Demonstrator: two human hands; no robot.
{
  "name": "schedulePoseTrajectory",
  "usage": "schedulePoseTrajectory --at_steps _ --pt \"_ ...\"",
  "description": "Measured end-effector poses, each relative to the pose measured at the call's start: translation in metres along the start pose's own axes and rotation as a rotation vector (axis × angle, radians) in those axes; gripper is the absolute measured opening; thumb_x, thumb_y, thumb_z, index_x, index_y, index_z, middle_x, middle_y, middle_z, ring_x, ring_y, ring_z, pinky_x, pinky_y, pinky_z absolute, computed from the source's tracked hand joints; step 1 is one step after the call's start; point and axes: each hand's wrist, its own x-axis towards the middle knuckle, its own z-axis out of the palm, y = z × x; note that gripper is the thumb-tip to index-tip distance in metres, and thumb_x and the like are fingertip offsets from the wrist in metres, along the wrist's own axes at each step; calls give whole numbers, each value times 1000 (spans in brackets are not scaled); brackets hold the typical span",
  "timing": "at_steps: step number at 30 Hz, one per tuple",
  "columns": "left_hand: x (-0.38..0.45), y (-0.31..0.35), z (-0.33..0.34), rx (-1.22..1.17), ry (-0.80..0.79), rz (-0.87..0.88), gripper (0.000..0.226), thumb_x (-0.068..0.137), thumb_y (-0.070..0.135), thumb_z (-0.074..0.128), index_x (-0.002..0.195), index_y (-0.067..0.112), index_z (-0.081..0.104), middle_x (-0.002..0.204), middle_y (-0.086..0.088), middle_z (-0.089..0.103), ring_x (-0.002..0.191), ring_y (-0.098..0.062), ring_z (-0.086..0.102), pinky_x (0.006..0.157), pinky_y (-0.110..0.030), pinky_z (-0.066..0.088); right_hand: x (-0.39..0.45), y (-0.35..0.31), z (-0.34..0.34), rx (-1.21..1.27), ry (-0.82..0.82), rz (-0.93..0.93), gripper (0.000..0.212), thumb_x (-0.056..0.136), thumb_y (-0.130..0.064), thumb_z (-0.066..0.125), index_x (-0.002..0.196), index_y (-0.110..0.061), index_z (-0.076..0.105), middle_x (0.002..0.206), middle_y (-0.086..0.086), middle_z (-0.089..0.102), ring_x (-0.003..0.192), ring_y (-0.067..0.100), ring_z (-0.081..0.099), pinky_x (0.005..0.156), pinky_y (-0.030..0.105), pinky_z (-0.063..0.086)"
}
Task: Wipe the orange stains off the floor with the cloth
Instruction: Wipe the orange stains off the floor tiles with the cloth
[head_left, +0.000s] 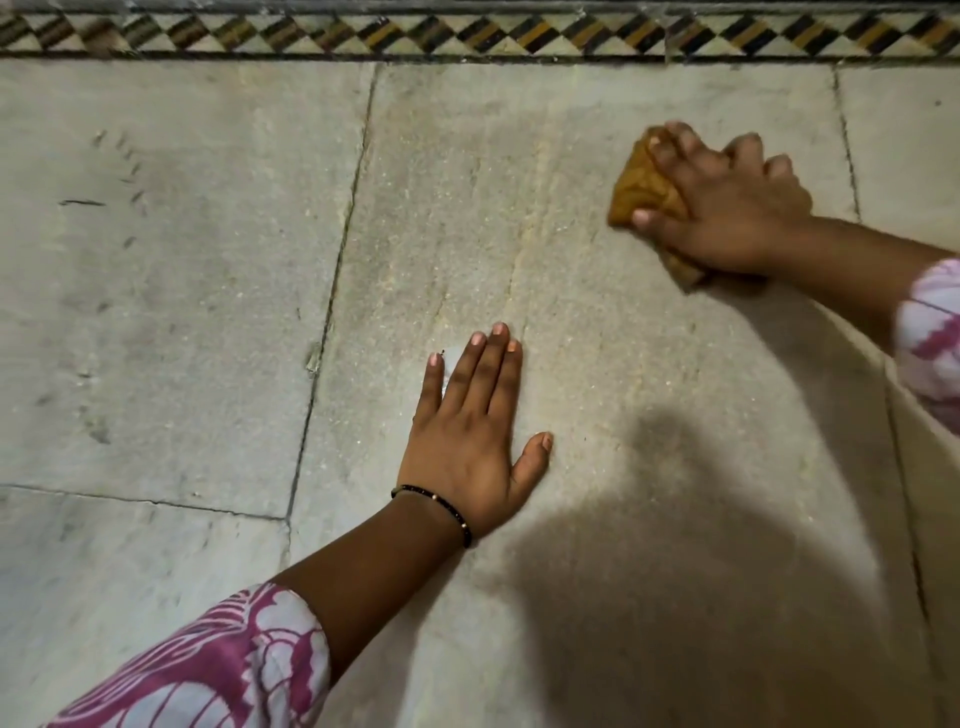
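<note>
My right hand presses a bunched orange-brown cloth onto the pale stone floor at the upper right, fingers curled over it. Part of the cloth sticks out under my wrist. My left hand lies flat on the middle slab, fingers straight and close together, thumb out, holding nothing. A thin dark bracelet sits on that wrist. Faint yellowish-orange streaks run down the middle slab between the two hands.
A patterned border of dark, yellow and white tile runs along the far edge of the floor. Dark joints divide the slabs. Small dark scuff marks dot the left slab. A shadow falls over the lower right.
</note>
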Motion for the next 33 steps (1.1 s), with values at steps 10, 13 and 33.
schedulePoseTrajectory --at_steps 10,13,33 --pt "0 0 -2 -3 -5 8 76 91 55 22 149 7 17 158 -10 13 146 -22 7 117 -48 7 -62 -68 19 -10 25 -423 78 82 -71 21 150 -34 5 158 -12 -4 129 31 26 102 48 20" --pt "0 -1 -1 -17 14 7 76 91 55 23 150 7 17 158 -9 13 146 -21 7 117 -47 6 -104 -3 21 -22 36 -383 80 80 -76 16 149 -36 8 158 -14 0 125 32 33 99 48 25" --pt "0 -2 -3 -1 5 8 76 91 56 26 150 11 15 158 -4 11 146 -16 6 118 -42 3 -214 30 35 91 11 -298 72 86 -71 20 149 -36 15 156 -10 14 126 33 38 97 45 24"
